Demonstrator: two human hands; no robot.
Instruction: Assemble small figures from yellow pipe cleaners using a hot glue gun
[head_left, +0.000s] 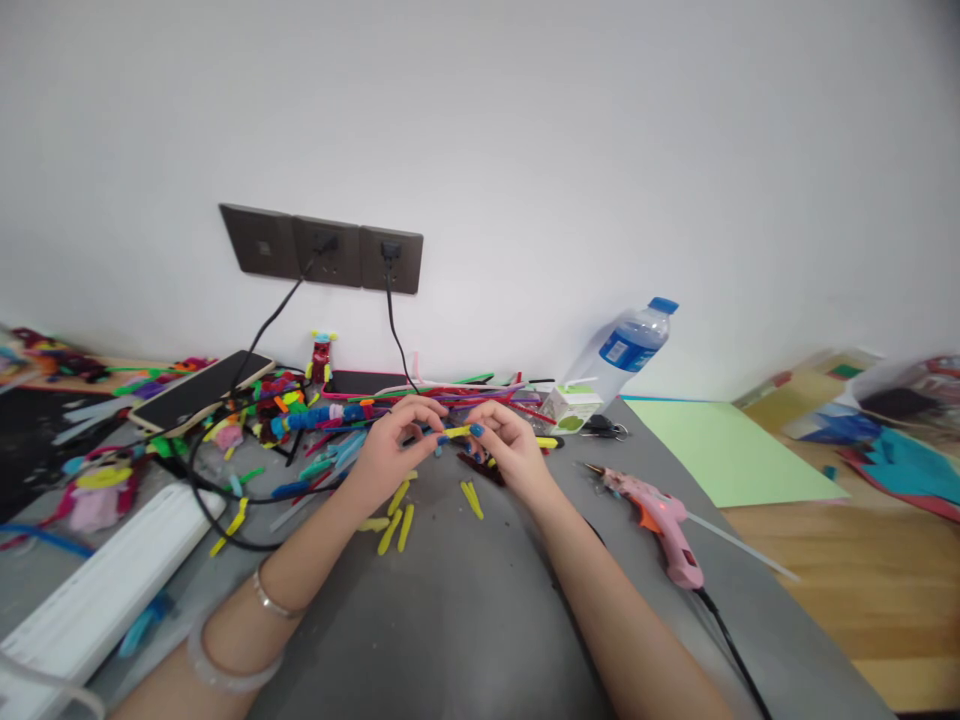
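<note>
From my remote seat, I judge the likeliest trouble is a slip: the yellow strip is short and slim, so a loose pinch could drop it near the similar yellow pieces on the grey table. I also mind the pink glue gun; its nozzle points toward the right forearm, and a sideways swing could burn, if it is hot. Both grips are narrow: the left hand and right hand pinch the strip between them, above the table.
</note>
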